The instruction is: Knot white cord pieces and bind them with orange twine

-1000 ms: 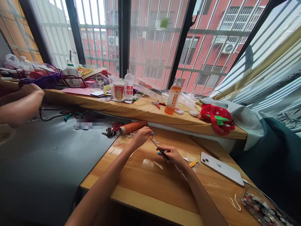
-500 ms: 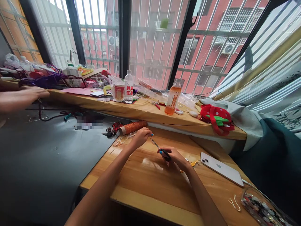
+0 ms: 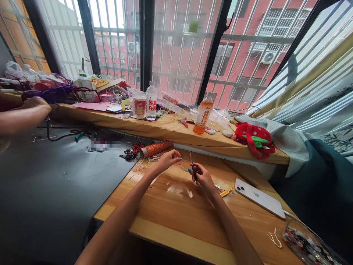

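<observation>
My left hand (image 3: 171,159) is closed in a pinch above the wooden table, its fingertips at one end of a short, thin pale cord (image 3: 182,168). The cord curves down toward my right hand (image 3: 202,175); whether those fingers touch it is unclear. Held in my right hand is a pair of scissors (image 3: 194,171) with dark handles, its slim metal blades pointing up and slightly left, apart from the cord. A spool of orange cord (image 3: 156,149) lies behind my left hand, with loose white cord pieces (image 3: 140,163) beside it.
A white phone (image 3: 259,198) lies right of my right hand, near a yellow strip (image 3: 226,192) and a clear tray of beads (image 3: 306,243). Bottles, including an orange drink (image 3: 203,114), stand on the cloth-covered sill (image 3: 176,130). Another person's arm (image 3: 24,116) reaches in at left.
The scissors have swung from pointing at my left fingertips to nearly upright, away from them. My right hand has shifted slightly right and up. The other person's hand has moved left.
</observation>
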Motion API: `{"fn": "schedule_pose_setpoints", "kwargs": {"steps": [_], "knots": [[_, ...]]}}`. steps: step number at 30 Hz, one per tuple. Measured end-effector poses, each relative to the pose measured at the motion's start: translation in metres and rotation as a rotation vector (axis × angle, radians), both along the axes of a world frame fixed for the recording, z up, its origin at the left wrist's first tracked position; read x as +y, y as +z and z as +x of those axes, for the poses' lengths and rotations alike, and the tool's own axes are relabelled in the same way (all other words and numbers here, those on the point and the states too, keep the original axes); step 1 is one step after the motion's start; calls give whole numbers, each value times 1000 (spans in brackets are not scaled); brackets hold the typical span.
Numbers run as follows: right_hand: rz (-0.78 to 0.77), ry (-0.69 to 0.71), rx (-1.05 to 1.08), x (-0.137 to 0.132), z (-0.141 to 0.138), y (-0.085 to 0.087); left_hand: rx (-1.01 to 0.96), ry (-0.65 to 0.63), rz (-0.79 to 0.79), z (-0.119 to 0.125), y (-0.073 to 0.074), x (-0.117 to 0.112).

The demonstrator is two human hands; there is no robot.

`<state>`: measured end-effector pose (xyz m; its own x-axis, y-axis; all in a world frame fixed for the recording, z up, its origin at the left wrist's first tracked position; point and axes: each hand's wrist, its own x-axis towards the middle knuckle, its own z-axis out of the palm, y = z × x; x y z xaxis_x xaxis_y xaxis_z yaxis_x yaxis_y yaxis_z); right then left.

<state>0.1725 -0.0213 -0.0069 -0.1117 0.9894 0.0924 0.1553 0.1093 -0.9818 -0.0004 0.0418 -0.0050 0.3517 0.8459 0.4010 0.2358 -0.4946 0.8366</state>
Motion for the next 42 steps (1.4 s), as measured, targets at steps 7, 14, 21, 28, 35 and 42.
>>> {"fn": "schedule_pose_setpoints", "kwargs": {"steps": [7, 14, 21, 28, 35, 42], "knots": [[55, -23, 110, 2, -12, -12, -239, -163, -173, 13, 4, -13], [129, -177, 258, 1, -11, -8, -229, -192, -273, 25, -5, -15], [70, -200, 193, -1, -13, -8, -309, -182, -396, 33, -9, -23], [121, -189, 87, -1, 3, 7, -447, -53, -343, 23, -4, -12], [-126, 64, -67, -3, 0, 3, -358, 64, -144, 20, -5, -8], [-120, 94, -11, -7, -9, 2, -323, 89, -82, 25, -2, -17]]}}
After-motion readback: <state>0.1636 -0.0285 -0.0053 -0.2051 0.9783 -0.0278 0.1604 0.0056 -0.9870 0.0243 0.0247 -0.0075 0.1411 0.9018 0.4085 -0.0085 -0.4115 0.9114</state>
